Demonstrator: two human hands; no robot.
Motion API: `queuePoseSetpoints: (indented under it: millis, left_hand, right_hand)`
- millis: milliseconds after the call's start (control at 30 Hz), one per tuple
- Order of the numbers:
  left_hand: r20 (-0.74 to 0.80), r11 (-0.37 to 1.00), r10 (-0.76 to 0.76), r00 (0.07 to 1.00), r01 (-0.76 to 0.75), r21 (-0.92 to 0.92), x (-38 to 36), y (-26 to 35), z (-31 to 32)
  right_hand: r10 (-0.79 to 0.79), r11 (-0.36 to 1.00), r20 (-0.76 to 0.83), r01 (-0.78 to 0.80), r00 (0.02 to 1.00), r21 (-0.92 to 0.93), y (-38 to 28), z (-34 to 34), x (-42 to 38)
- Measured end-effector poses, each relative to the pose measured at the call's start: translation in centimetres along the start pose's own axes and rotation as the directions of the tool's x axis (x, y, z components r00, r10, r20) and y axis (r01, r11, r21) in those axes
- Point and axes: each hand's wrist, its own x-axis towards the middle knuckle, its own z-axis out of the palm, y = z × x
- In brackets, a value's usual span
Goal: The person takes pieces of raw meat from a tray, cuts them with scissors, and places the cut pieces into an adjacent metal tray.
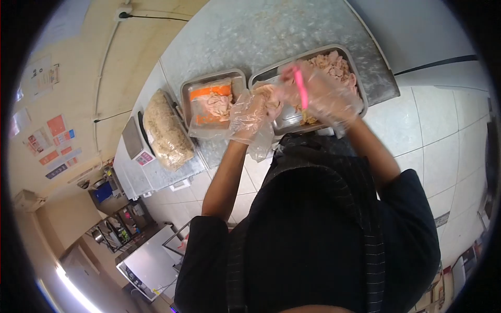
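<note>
My left hand (247, 116), in a loose clear plastic glove, is closed on a pale piece of raw meat (269, 98) that looks like chicken. It is between two metal trays. My right hand (327, 96), gloved the same way, is over the larger tray (364, 104). Its fingers are closed around a slim bright pink tool (301, 88), whose working end I cannot make out. Cut raw meat (334, 67) is heaped at the far end of that tray, with yellowish scraps (309, 119) near its front edge. In the smaller tray (186, 93), meat pieces (218, 106) lie on an orange-printed plastic bag (202, 94).
A large clear bag of pale crumb-like stuff (164, 130) stands left of the smaller tray, beside a flat scale-like device (136, 141). The grey worktop (235, 39) runs behind the trays. Its right corner borders the tiled floor (438, 120).
</note>
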Motion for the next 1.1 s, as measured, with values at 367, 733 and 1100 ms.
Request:
queuePoseSetpoints:
  millis: [367,733,1100]
  left_hand:
    - [0.094,0.497,-0.069,0.993,-0.047,0.866,-0.3,3.7,3.7]
    - [0.072,0.98,0.112,0.991,-0.122,0.158,-0.3,3.7,7.3]
    - [-0.055,0.765,0.228,0.972,-0.144,0.628,0.2,7.3,5.2]
  right_hand:
    - [0.08,0.986,-0.119,-0.096,0.99,-0.137,-1.4,-2.2,0.1]
    - [0.042,0.96,0.135,-0.077,0.99,0.268,-4.3,-0.7,2.1]
    - [0.133,0.991,-0.201,-0.125,0.971,0.051,-0.2,0.6,-0.8]
